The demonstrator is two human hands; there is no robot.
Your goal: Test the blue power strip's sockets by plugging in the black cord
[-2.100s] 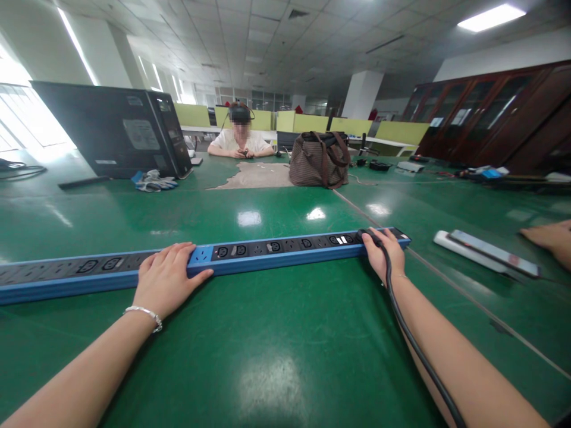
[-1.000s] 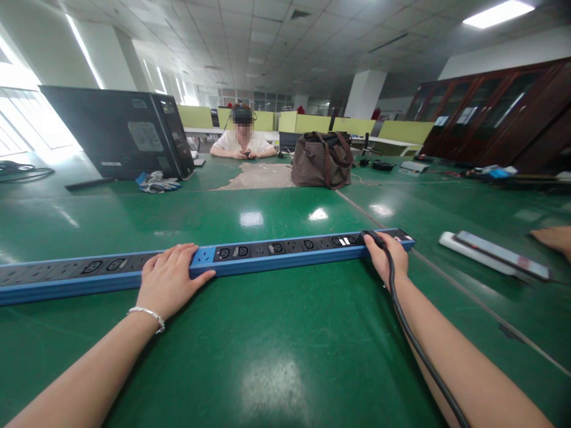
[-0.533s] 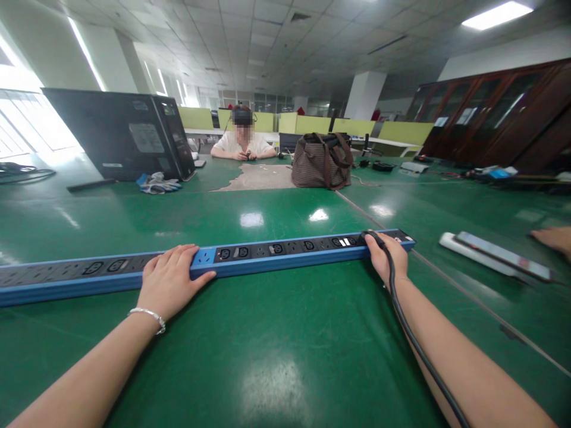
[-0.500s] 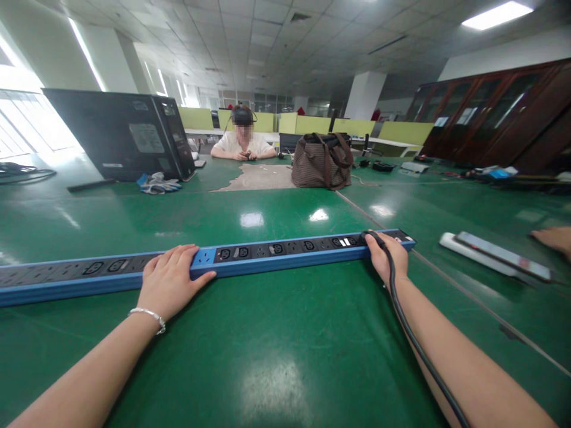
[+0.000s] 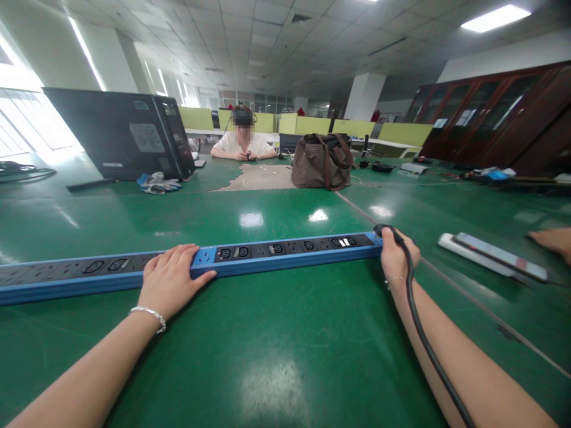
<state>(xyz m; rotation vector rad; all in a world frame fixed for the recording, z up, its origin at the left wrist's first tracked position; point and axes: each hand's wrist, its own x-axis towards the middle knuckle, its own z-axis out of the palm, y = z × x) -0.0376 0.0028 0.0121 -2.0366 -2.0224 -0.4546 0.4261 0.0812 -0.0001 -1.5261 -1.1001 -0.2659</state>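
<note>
A long blue power strip (image 5: 285, 262) with a row of black sockets lies across the green table, running out of view on the left. My left hand (image 5: 172, 278) grips it left of the middle, fingers over the top and thumb along the front side. At the strip's right end, my right hand (image 5: 398, 257) is closed around a black plug (image 5: 385, 230). From the plug a black cable (image 5: 423, 336) runs down along my right forearm. The plug is over or against the end of the strip; my fingers hide whether it sits in a socket.
To the right lie a phone (image 5: 504, 254) and a white block (image 5: 475, 255), near another person's hand (image 5: 553, 242). A black computer case (image 5: 120, 134), gloves (image 5: 159, 183) and a brown bag (image 5: 319, 163) stand farther back. Another person (image 5: 243, 145) sits across the table.
My right hand has shifted a little to the right along the strip with the plug, uncovering a socket near the end. The left hand has stayed in place.
</note>
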